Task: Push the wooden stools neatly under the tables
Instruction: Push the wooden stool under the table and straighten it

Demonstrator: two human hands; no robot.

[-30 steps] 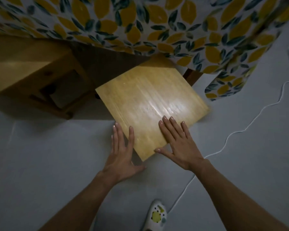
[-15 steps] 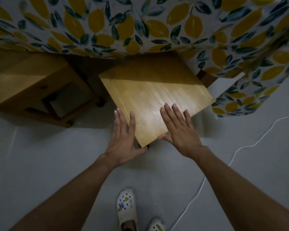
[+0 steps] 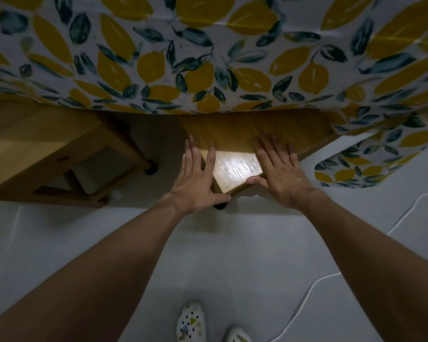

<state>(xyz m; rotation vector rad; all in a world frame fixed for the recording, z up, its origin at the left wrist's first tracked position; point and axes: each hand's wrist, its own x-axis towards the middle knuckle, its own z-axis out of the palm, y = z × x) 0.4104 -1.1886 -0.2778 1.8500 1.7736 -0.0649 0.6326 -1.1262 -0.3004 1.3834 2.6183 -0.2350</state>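
A wooden stool with a square seat (image 3: 235, 166) stands partly under the table, whose lemon-print cloth (image 3: 208, 58) hangs over the seat's far half. Only the near corner of the seat shows in the light. My left hand (image 3: 195, 178) lies flat with spread fingers against the seat's left edge. My right hand (image 3: 279, 171) rests flat on the seat's right side, thumb at the near corner. A second wooden stool (image 3: 42, 154) stands to the left, half under the cloth.
Grey floor (image 3: 223, 243) stretches below the hands. A white cable (image 3: 314, 290) runs across the floor at the right. My feet in white patterned clogs (image 3: 190, 322) show at the bottom edge. A hanging corner of the cloth (image 3: 356, 166) drops at the right.
Both hands have pushed the stool forward under the table. Much more of the seat is now covered by the cloth's overhang, and the seat has turned a little straighter.
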